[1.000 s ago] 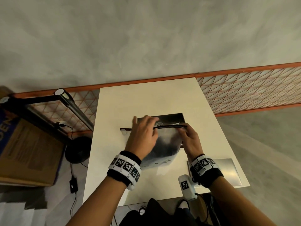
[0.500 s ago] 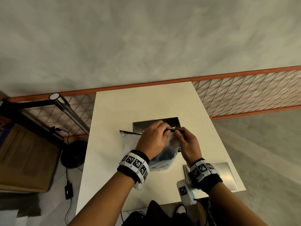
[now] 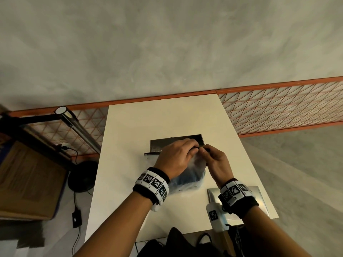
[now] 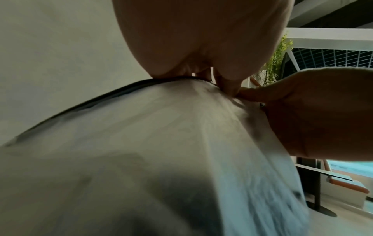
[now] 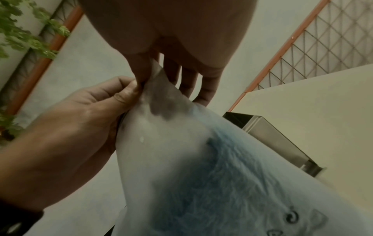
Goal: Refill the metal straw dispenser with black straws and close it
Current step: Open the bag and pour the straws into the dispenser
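A frosted plastic zip bag (image 3: 187, 175) with a dark mass of black straws (image 5: 222, 183) inside stands on the white table (image 3: 167, 117). My left hand (image 3: 194, 148) and right hand (image 3: 203, 150) pinch the bag's black-edged top close together, near its right end. In the right wrist view the left hand's thumb and finger (image 5: 131, 89) squeeze the film beside the right hand's fingers (image 5: 141, 70). Just behind the bag is the metal straw dispenser (image 3: 161, 143), its top open (image 5: 272, 135). Its flat metal lid (image 3: 259, 201) lies at the table's near right corner, partly under my right wrist.
A cardboard box (image 3: 27, 179) and a black lamp stand (image 3: 81, 179) with a cable sit on the floor to the left. An orange mesh fence (image 3: 278, 108) runs behind the table. A dark bag (image 3: 176, 243) lies at the table's near edge.
My left hand has slid right along the bag's top edge until it meets the right hand, and the bag's top has bunched up between them.
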`<state>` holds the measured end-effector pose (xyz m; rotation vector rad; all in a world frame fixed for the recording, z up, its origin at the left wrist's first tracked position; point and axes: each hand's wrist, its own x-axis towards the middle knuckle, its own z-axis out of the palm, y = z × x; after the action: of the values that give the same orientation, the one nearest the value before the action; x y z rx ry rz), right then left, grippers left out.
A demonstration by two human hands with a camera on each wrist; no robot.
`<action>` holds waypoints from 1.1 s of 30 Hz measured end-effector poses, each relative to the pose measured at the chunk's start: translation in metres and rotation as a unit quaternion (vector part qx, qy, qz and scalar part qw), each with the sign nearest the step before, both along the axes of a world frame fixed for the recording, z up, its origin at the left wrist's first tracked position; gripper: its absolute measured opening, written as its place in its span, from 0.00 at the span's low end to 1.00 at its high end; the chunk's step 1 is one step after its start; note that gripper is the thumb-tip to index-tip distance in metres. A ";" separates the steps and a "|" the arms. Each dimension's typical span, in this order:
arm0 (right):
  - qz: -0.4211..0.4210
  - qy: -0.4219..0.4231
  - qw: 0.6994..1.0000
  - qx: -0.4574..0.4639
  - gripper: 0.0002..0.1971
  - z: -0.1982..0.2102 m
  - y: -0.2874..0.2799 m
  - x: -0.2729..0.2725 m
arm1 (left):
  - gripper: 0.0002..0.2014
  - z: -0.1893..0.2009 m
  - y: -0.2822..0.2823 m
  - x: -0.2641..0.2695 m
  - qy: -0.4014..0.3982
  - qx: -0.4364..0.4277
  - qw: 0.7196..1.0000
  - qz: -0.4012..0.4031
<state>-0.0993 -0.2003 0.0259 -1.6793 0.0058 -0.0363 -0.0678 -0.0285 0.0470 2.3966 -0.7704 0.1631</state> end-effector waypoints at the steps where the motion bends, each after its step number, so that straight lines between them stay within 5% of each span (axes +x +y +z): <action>1: -0.007 0.000 1.000 0.007 0.09 -0.001 0.000 -0.001 | 0.10 -0.001 -0.002 0.000 -0.007 0.007 1.000 0.001; 8: -0.051 0.019 0.998 0.018 0.09 -0.013 -0.007 -0.002 | 0.06 -0.006 0.006 -0.004 -0.047 0.053 0.997 0.038; 13: -0.072 0.034 0.997 0.009 0.17 -0.019 -0.014 0.000 | 0.06 -0.011 0.025 -0.007 -0.060 0.059 0.995 0.050; 24: -0.082 0.053 0.995 -0.013 0.12 -0.016 -0.020 0.005 | 0.04 -0.008 0.057 -0.002 -0.084 0.087 0.989 0.089; 27: -0.072 0.052 0.992 -0.089 0.10 -0.013 -0.024 0.010 | 0.04 -0.005 0.060 -0.002 -0.084 0.101 0.988 0.086; 29: -0.041 -0.012 0.965 -0.257 0.09 -0.008 -0.026 0.015 | 0.04 -0.003 0.061 -0.001 -0.083 0.101 0.988 0.084; 33: 0.055 -0.134 0.828 -0.542 0.18 0.017 -0.016 0.027 | 0.03 0.000 0.061 0.000 -0.096 0.108 0.987 0.074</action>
<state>-0.0720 -0.2163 0.0427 -2.8043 -0.3936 -0.2230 -0.0682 0.0326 0.0467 2.6739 -0.7280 0.3935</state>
